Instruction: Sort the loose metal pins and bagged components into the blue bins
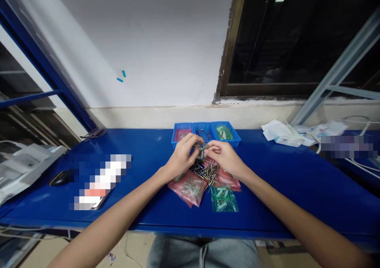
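My left hand (pixel 184 155) and my right hand (pixel 224 157) meet over the middle of the blue table, fingers pinched. Between them is a small see-through plastic bag (pixel 202 152), partly hidden by the fingers; its contents are too small to make out. Right below lies a loose pile of thin metal pins (pixel 208 173). A pink plastic bag (pixel 191 189) with small pale pieces inside lies under my left wrist. Another pink bag (pixel 228 179) is partly beneath the pile, near my right wrist. Closer to the front edge rests a green zip bag (pixel 224 199) holding pale pieces.
Three joined blue bins (pixel 234 144) stand behind my hands, with pink bags, loose metal pieces and green bags inside. On the left are a black mouse (pixel 59 178) and a blurred-out flat object (pixel 103 179). White packaging (pixel 282 133) and cables lie at the right.
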`<state>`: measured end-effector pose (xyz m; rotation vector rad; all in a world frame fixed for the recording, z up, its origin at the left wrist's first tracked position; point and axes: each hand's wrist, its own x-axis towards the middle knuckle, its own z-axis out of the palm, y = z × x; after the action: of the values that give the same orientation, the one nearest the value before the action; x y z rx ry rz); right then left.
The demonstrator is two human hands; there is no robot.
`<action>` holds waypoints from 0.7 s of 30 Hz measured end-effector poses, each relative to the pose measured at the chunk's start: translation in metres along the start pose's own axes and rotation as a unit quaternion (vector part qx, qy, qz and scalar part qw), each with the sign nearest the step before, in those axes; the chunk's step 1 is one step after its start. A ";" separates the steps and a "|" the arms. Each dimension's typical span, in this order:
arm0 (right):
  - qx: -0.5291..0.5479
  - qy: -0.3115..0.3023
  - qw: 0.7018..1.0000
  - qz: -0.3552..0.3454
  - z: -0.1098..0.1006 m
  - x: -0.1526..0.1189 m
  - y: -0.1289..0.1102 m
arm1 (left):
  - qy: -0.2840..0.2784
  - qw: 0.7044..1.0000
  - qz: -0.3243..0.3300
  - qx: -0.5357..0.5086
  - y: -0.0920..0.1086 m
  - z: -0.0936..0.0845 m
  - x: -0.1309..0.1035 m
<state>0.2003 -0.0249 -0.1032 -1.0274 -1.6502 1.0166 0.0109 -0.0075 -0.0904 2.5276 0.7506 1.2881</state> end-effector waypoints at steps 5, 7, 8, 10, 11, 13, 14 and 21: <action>0.006 0.060 0.998 -0.003 -0.006 0.003 -0.001 | -0.077 0.994 0.045 0.065 -0.008 -0.005 -0.002; 0.023 0.068 0.997 0.002 -0.007 0.004 -0.002 | -0.097 0.990 0.055 0.086 -0.013 -0.005 -0.003; 0.033 0.068 0.997 0.005 -0.008 0.004 -0.002 | -0.104 0.988 0.061 0.094 -0.015 -0.004 -0.004; 0.049 0.066 0.997 0.008 -0.008 0.004 -0.003 | -0.115 0.985 0.071 0.108 -0.018 -0.002 -0.004; 0.054 0.066 0.996 0.009 -0.008 0.003 -0.003 | -0.117 0.984 0.074 0.115 -0.020 -0.001 -0.005; 0.060 0.067 0.996 0.010 -0.007 0.003 -0.002 | -0.116 0.982 0.076 0.125 -0.021 -0.001 -0.005; 0.062 0.068 0.996 0.011 -0.007 0.003 -0.001 | -0.116 0.982 0.074 0.128 -0.021 -0.001 -0.005; 0.058 0.078 0.995 0.007 -0.008 0.004 0.003 | -0.110 0.983 0.067 0.134 -0.017 -0.005 -0.003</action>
<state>0.2080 -0.0182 -0.1032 -1.0160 -1.4418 1.0028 -0.0003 0.0048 -0.0968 2.9203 0.7597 0.9753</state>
